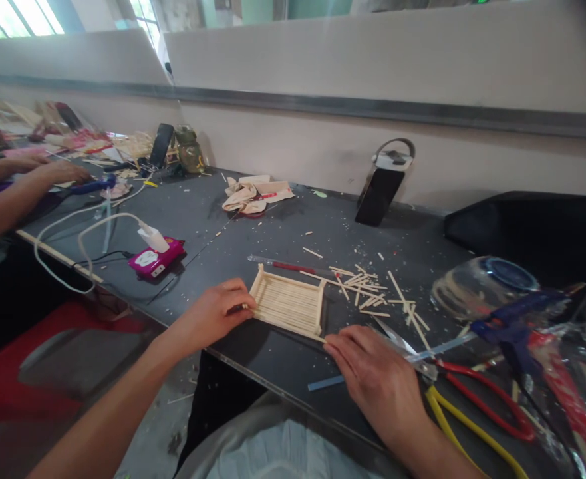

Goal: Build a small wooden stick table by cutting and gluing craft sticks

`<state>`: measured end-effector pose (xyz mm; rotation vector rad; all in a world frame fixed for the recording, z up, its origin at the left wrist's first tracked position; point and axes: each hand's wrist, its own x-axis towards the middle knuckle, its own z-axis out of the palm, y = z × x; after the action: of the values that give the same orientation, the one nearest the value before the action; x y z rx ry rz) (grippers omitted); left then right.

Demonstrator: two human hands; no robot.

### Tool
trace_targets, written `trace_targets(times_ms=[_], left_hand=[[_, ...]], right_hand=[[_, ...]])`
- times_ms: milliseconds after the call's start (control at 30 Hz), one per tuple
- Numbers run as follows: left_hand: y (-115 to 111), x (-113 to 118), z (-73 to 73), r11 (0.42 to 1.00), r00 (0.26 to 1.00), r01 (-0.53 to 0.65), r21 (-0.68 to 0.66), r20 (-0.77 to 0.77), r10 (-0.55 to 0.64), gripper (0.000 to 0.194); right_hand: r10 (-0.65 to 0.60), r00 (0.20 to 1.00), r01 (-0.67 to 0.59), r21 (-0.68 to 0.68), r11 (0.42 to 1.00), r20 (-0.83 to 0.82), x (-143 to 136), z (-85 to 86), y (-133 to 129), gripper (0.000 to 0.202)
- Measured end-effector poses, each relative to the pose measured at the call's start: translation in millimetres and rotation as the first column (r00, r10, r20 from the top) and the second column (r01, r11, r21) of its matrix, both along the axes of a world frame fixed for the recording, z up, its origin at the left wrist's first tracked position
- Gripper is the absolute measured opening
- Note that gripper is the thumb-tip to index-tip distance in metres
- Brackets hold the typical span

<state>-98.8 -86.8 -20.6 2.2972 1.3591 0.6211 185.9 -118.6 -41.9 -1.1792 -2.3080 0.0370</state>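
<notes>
A small tray-like frame [289,299] of thin pale wooden sticks lies on the dark table, with raised edges and short corner posts. At its left front corner my left hand [227,307] is closed, fingers bent against the corner. My right hand [372,362] pinches the right end of a thin wooden stick [317,338] that runs along the frame's front edge. Whether that stick is fixed to the frame I cannot tell. Loose short sticks [367,286] lie scattered just beyond the frame, beside a red pen-like tool [293,267].
Right of my right hand lie scissors [395,336], red-and-yellow-handled tools [492,399], a blue glue gun [517,319] and a clear jar [482,286]. A pink power socket [157,258] with cables sits left. Behind stand a phone [380,193] and a crumpled cloth [255,194]. Another person's hands [48,173] work far left.
</notes>
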Motion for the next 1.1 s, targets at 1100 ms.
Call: trace_targets(times_ms=[1100], left_hand=[[7,-4,-3.8,0.999,0.999,0.032,0.005,-0.021,-0.032,0.013]], right_hand=[[-0.149,0.984,0.142,-0.077,0.987,-0.100,-20,-0.1,6,0.014]])
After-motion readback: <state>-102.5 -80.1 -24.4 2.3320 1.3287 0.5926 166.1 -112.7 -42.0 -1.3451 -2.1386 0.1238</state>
